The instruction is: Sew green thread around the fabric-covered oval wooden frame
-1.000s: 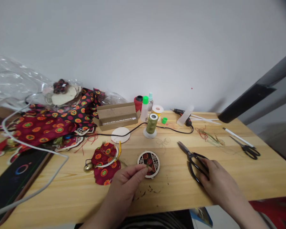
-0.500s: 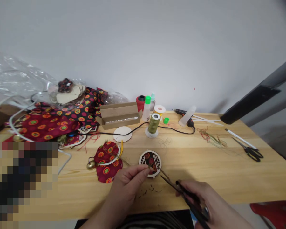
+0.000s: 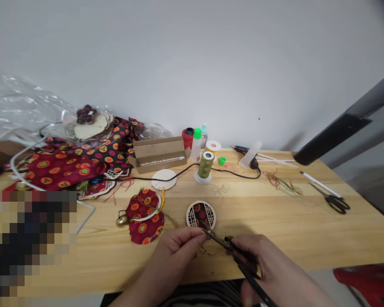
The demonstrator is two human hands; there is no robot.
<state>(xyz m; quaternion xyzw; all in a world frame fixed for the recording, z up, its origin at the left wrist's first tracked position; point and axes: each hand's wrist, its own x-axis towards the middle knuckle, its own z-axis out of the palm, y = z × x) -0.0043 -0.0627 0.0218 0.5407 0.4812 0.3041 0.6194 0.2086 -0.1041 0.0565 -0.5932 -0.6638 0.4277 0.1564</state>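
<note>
My left hand [image 3: 181, 250] is closed in a pinch, thumb against forefinger; what it pinches is too small to make out. My right hand [image 3: 265, 267] grips black-handled scissors [image 3: 218, 242], whose blade tips reach my left fingertips. Just behind the fingertips lies a round white lattice ornament [image 3: 188, 216] with dark patterned fabric in its middle; its near edge is partly hidden. Small dark scraps [image 3: 208, 252] lie on the wood near the blades. To the left, red patterned fabric discs [image 3: 146, 230] lie with a brass bell [image 3: 122, 220].
A green thread spool [image 3: 206, 165] stands behind the ornament, near a cardboard box [image 3: 160, 161] and a green-capped bottle [image 3: 196, 147]. A black cable [image 3: 240, 175] runs across the table [image 3: 275, 230]. Another pair of scissors [image 3: 336, 204] and a glue gun [image 3: 242, 150] lie rightward.
My right hand has brought the scissors left to my left fingertips, and the blades are closer together. My left hand has shifted slightly down towards me.
</note>
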